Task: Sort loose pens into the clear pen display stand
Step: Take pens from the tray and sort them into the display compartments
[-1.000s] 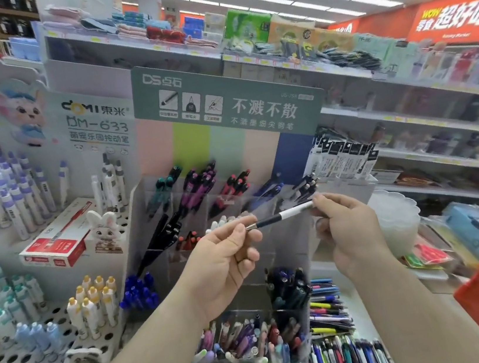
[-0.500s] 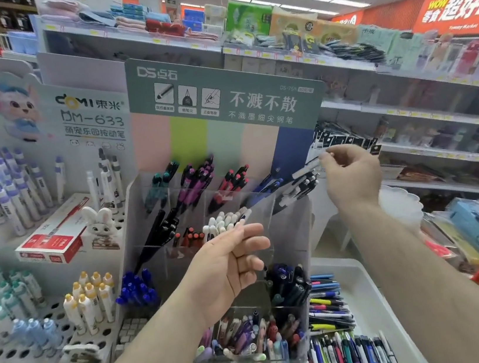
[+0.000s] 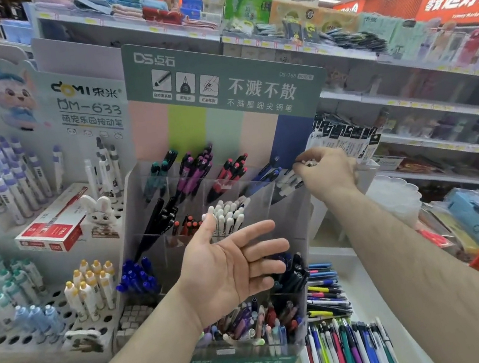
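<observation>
The clear pen display stand (image 3: 291, 220) rises in front of me in tiers, its compartments holding pens grouped by colour. My right hand (image 3: 328, 173) is at the top right compartment and pinches the upper end of a black-and-white pen (image 3: 289, 181), which slants down among similar pens there. In front of the stand's middle tier hovers my left hand (image 3: 234, 263), palm up, fingers spread, holding nothing. Loose pens (image 3: 344, 348) lie in a white tray (image 3: 366, 280) at the lower right.
A white display of capped pens (image 3: 3, 196) and a red box (image 3: 53, 226) stand to the left. Hanging packets (image 3: 346, 138) sit right behind my right hand. Store shelves (image 3: 437, 110) run along the right. The stand's lowest bin (image 3: 253, 330) holds mixed pens.
Both hands held the black-and-white pen a second ago. My left hand let go and opened. My right hand carried the pen up and right into the top right compartment.
</observation>
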Demonstrator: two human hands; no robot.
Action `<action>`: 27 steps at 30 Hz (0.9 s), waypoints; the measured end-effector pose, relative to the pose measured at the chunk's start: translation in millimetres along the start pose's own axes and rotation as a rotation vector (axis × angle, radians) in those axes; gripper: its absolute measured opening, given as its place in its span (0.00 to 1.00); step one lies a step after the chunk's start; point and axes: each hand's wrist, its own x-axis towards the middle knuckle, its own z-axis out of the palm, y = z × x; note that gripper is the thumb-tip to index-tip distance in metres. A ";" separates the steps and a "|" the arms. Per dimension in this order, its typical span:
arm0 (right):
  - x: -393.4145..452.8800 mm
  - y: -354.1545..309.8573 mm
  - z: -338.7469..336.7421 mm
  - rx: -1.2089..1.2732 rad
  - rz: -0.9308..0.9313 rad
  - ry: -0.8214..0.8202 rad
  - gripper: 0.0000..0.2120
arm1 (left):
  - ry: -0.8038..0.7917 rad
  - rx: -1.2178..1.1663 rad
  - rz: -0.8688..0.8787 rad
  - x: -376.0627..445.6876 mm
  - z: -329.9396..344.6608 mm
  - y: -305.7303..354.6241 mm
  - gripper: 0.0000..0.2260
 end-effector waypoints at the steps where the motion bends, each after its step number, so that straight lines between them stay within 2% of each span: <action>1: -0.9 0.1 -1.1 -0.001 -0.009 -0.011 0.07 | 0.003 0.007 -0.009 0.1 0.2 -1.9 0.41; 8: -25.2 15.0 -11.9 0.053 -0.078 0.013 0.21 | 0.069 0.086 -0.063 -2.8 3.4 -21.3 0.36; 14: -48.8 42.0 -18.9 0.096 -0.095 0.103 0.20 | 0.097 0.091 -0.114 -0.8 10.4 -43.4 0.34; 17: -64.1 58.6 -18.0 0.186 -0.074 0.078 0.18 | 0.101 0.119 -0.163 1.0 13.0 -58.5 0.33; 23: -112.2 119.6 -2.9 0.278 0.076 -0.014 0.12 | 0.125 0.189 -0.286 7.3 12.8 -95.0 0.30; 27: -139.5 177.4 -0.3 0.195 0.366 -0.122 0.13 | 0.167 0.324 -0.323 6.1 7.1 -118.8 0.20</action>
